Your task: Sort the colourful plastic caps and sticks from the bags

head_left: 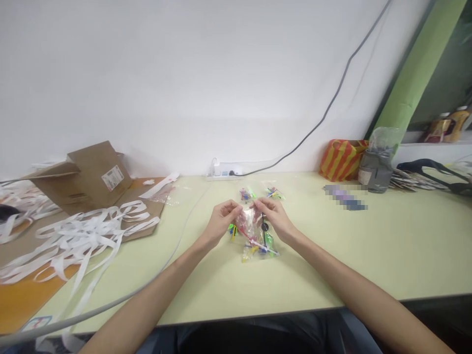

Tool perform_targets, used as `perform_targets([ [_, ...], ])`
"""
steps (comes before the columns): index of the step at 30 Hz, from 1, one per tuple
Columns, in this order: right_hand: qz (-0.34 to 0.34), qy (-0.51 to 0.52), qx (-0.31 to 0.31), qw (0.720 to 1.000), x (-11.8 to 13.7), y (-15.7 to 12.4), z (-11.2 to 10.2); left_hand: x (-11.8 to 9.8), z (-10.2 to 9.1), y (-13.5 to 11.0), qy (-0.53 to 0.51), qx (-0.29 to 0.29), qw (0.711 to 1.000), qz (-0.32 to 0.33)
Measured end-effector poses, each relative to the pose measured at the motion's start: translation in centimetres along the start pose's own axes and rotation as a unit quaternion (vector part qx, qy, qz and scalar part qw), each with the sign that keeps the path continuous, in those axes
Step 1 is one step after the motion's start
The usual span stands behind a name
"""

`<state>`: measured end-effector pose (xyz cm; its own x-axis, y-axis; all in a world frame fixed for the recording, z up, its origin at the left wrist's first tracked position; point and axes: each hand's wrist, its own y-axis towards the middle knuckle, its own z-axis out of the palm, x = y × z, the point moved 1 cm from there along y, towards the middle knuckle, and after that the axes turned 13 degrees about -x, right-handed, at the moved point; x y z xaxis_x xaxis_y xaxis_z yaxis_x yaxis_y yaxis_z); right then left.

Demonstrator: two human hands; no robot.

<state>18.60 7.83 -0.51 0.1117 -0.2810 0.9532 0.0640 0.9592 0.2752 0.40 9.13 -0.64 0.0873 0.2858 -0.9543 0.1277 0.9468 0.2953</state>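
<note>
A clear plastic bag (254,241) hangs between my hands over the table, its top edge pinched on both sides. Inside it are small colourful plastic pieces, among them a white stick, a black rod with a disc, and green, blue and yellow parts. My left hand (224,219) grips the bag's upper left corner between thumb and fingers. At the upper right corner, my right hand (275,216) does the same. Just behind my hands lie two small bags of similar pieces (246,193) (274,192). Further pieces (232,231) show beside my left hand, partly hidden.
On the left, white strips (92,236) lie tangled by an open cardboard box (98,177). A grey cable (147,282) crosses the table. A power strip (223,174) sits against the wall. Toward the right stand a striped bag (341,160) and a grey container (375,169).
</note>
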Motion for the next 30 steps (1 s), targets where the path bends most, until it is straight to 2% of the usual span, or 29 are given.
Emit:
perform_targets([
  [4, -0.032, -0.007, 0.001, 0.999, 0.3, 0.3, -0.7, 0.1, -0.3, 0.1, 0.021, -0.041, 0.999, 0.025],
  [7, -0.053, -0.022, -0.016, 0.998, 0.0, 0.9, -1.6, 0.1, -0.6, 0.3, 0.032, -0.041, 0.998, 0.040],
  [12, -0.036, 0.018, -0.027, 0.999, -1.1, 2.0, -2.7, 0.1, -1.1, 0.6, 0.046, -0.042, 0.997, 0.045],
  [15, -0.009, 0.014, 0.007, 1.000, -1.4, 2.2, -3.1, 0.0, -1.3, 0.6, 0.042, -0.032, 0.998, 0.030],
  [17, 0.022, -0.023, 0.043, 0.999, -1.4, 2.1, -3.1, 0.2, -1.5, 0.6, 0.042, -0.032, 0.998, 0.029],
  [19, 0.037, -0.055, 0.051, 0.996, -1.5, 2.0, -3.1, 0.5, -1.7, 0.7, 0.041, -0.043, 0.998, 0.032],
  [26, 0.020, 0.015, -0.016, 1.000, -2.1, 2.2, -3.0, 1.8, -2.2, 1.5, 0.007, -0.098, 0.995, 0.016],
  [30, 0.026, 0.029, -0.029, 0.999, -3.0, 2.0, -2.6, 1.3, -2.2, 1.2, 0.014, -0.064, 0.998, 0.026],
])
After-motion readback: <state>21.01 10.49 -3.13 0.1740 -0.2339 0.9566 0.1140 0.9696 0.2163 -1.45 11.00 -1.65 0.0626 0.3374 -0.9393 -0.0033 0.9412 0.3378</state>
